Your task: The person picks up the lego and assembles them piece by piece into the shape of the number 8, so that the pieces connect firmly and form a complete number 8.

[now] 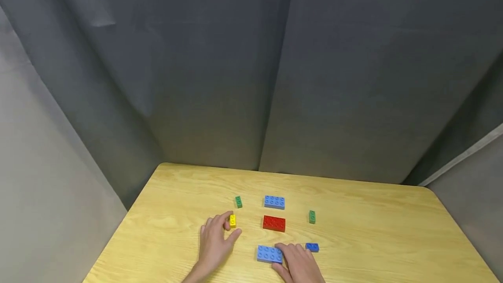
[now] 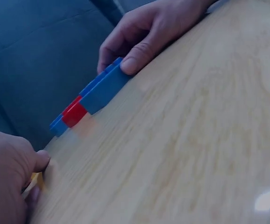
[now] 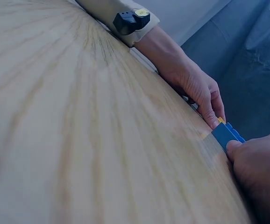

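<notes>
A small yellow toy brick (image 1: pixel 232 221) sits between the fingers and thumb of my left hand (image 1: pixel 215 240). The index fingertip is at its far end and the thumb lies close to its near end. My right hand (image 1: pixel 300 263) pinches the right end of a light blue brick (image 1: pixel 269 254), with the index finger on the far side and the thumb on the near side. This brick lies flat, studs up. Behind it lie a red brick (image 1: pixel 273 223) and a second light blue brick (image 1: pixel 274 202), roughly in line. The left wrist view shows the yellow brick (image 2: pixel 39 181) partly covered by fingers.
Small green bricks lie on both sides, one at the back left (image 1: pixel 238 201) and one on the right (image 1: pixel 312 217). A small dark blue brick (image 1: pixel 312 247) is just beyond my right fingers. Grey curtains (image 1: pixel 220 77) hang behind the wooden table (image 1: pixel 373 230).
</notes>
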A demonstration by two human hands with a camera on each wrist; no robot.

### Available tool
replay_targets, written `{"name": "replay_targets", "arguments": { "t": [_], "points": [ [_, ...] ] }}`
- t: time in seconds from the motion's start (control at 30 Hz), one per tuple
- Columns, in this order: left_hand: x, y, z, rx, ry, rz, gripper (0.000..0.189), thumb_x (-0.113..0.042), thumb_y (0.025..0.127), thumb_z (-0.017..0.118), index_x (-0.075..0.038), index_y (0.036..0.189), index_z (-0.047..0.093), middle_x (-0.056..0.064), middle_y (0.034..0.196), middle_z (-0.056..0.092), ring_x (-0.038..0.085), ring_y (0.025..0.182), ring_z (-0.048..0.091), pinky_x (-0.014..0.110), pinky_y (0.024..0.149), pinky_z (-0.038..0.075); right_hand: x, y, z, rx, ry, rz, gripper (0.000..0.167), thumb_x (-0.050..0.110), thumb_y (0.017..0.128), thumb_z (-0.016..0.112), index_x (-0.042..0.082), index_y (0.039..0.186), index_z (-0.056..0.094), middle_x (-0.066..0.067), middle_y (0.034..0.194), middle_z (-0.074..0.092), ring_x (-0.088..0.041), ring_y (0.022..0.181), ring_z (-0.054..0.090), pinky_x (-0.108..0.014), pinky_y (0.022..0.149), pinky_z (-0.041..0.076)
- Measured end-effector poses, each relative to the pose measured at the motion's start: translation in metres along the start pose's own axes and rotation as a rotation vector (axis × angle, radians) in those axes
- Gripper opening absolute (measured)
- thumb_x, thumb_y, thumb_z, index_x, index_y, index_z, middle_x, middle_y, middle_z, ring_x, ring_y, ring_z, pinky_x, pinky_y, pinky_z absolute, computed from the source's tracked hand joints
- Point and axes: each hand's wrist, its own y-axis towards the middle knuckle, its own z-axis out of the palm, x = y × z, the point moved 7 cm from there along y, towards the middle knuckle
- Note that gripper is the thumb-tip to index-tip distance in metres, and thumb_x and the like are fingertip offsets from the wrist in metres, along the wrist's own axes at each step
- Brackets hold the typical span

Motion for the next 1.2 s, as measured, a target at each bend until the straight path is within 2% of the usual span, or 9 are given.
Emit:
{"name": "replay_targets", "arguments": {
  "t": [0.27,0.53,0.73,1.0,1.2],
  "points": [
    [0.0018,-0.0001,0.0032,0.024,0.018,-0.042,0.061,-0.036,0.086,0.085,-0.01,0.138,0.065,-0.014,0.083,0.047,0.007,0.08,0.037,0.029,0.075,0.027,-0.0019,0.0025,0.0039,0.04,-0.017,0.031,0.065,0.068,0.1,0.051,0.014,0.131,0.065,0.019,0.09,0.05,-0.002,0.078,0.038,-0.025,0.068,0.029],
    [0.0017,-0.0006,0.0028,0.045,0.02,-0.043,0.057,-0.032,0.088,0.084,-0.012,0.137,0.066,-0.014,0.081,0.045,0.007,0.08,0.036,0.029,0.076,0.027,-0.0032,0.0027,0.0047,0.072,-0.016,0.057,0.066,0.071,0.098,0.052,0.014,0.129,0.067,0.016,0.093,0.056,-0.003,0.08,0.041,-0.025,0.067,0.031],
    [0.0002,-0.0008,0.0009,0.039,0.001,-0.037,0.053,-0.029,0.087,0.084,-0.011,0.134,0.067,-0.013,0.08,0.046,0.008,0.08,0.036,0.03,0.076,0.027,-0.0017,0.0019,0.0041,0.066,-0.018,0.055,0.068,0.073,0.1,0.046,0.016,0.129,0.068,0.017,0.096,0.059,-0.002,0.083,0.045,-0.025,0.069,0.034],
    [-0.0041,-0.0032,0.0021,0.027,-0.021,-0.014,0.053,-0.028,0.087,0.084,-0.011,0.134,0.067,-0.014,0.082,0.046,0.007,0.081,0.035,0.03,0.076,0.027,-0.0081,0.003,0.0071,0.178,0.03,0.117,0.075,0.077,0.097,0.045,0.015,0.133,0.066,0.015,0.1,0.06,-0.005,0.086,0.046,-0.028,0.071,0.035],
    [-0.0026,-0.0011,-0.0014,-0.007,-0.017,0.005,0.048,-0.025,0.086,0.085,-0.011,0.129,0.069,-0.017,0.082,0.05,0.004,0.081,0.036,0.03,0.077,0.029,-0.0072,0.0051,0.0083,0.157,0.029,0.09,0.073,0.076,0.098,0.045,0.015,0.133,0.065,0.013,0.101,0.061,-0.005,0.086,0.045,-0.028,0.071,0.035]
  ]
}}
